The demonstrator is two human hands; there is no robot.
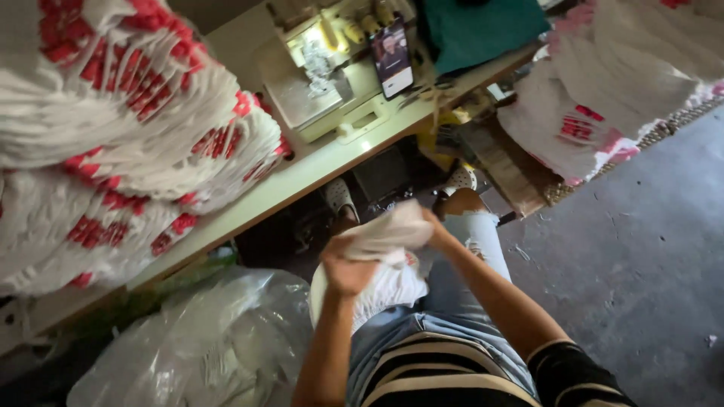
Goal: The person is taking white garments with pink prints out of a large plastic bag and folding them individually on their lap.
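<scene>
Lit upright phone screen [393, 59] on worktable [317, 169]

So by my count: two hands, the left hand [348, 265] and the right hand [432, 226], on one white cloth piece [388, 234]. One sewing machine [320, 79] and one phone [393, 59] near the bench's [302, 175] far edge. Two big stacks of white-and-red cloth, one stack [113, 136] on the bench's left end, another stack [596, 90] off its right end. One clear plastic bag [204, 343] below.
</scene>
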